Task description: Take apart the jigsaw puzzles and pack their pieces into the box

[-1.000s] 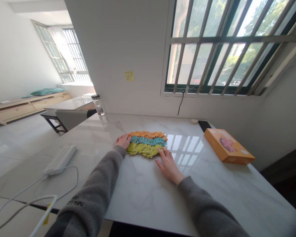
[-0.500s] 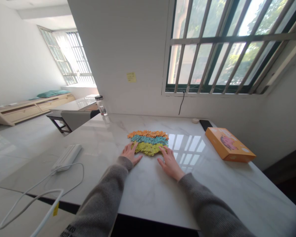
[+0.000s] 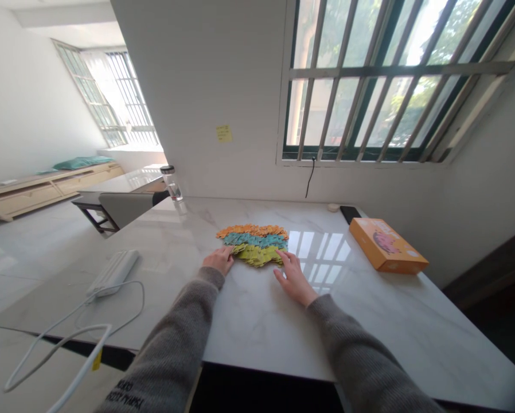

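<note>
Small flat packets lie overlapping in three bands on the white marble-patterned table (image 3: 257,310). The orange packets (image 3: 254,230) are at the back, the teal packets (image 3: 255,241) in the middle and the green packets (image 3: 257,255) nearest me. At the left end of the green band, my left hand (image 3: 218,260) is closed, its thumb and fingertips pinched at a green packet's edge; the grip is partly hidden. My right hand (image 3: 295,278) rests open at the right end, its fingers stretched out and the fingertips touching the green packets.
An orange box (image 3: 386,246) lies to the right, with a black phone (image 3: 350,215) and a small round pale object (image 3: 333,207) behind it. A clear bottle (image 3: 172,183) stands at the back left. Nearer on the left is a white power strip (image 3: 113,274) with a looping cable.
My left hand has turned and drawn its spread thumb in against its fingers at the green packets. The right hand stays almost the same. The whole view has shifted slightly.
</note>
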### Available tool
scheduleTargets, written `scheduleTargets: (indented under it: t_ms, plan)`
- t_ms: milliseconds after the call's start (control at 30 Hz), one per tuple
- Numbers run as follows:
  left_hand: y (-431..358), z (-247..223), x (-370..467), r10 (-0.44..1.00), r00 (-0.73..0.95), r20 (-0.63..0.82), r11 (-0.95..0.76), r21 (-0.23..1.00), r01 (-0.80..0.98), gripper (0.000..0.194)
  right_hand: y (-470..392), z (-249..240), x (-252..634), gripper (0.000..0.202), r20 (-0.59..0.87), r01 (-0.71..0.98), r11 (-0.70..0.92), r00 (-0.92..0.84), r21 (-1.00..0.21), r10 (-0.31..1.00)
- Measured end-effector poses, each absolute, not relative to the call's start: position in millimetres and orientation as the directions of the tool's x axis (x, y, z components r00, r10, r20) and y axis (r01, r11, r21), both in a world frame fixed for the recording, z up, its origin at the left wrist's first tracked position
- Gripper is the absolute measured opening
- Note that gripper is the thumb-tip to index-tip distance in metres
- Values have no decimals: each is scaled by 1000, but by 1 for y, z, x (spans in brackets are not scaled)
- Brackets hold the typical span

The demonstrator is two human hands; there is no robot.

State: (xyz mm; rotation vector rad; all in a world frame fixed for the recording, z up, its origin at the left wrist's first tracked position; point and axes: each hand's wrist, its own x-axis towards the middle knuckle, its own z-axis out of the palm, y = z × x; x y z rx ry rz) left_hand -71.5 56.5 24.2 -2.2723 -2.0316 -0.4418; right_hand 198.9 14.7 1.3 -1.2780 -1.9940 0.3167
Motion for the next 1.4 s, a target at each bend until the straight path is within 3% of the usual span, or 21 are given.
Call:
scheduleTargets:
  t_ms: [233,400,633,767,1000,1100,1200,1300,1400]
  plan:
    - [57,30,-79,964,-7,265,-38,162,986,34,15,3,199,56,452,673,481,-237,-562,860]
    - [53,32,-76,962,25,271,-64,138,988,28,15,4,198,56,450,673,485,-246,-558,858]
    - [49,18,-71,892,354,281,-409,167,897,50,11,7,197,55,423,699,485,-280,-526,862]
    - [48,15,-62,889,389,242,-434,171,884,71,12,5,195,56,432,692,497,-287,-524,855]
    - [63,16,-61,837,464,290,-513,124,849,59,14,3,195,56,435,660,512,-296,-550,850]
    - [64,10,-70,818,422,391,-535,244,809,52,13,3,196,56,440,653,515,-295,-556,848]
    - [59,7,-71,827,283,486,-524,484,701,41,12,8,196,55,468,644,524,-278,-557,839]
    - [49,9,-55,888,214,407,-458,744,486,39,9,18,195,45,537,627,537,-215,-564,816]
    - [34,12,-25,856,324,403,-506,782,364,37,2,28,192,36,588,555,564,-159,-611,793]
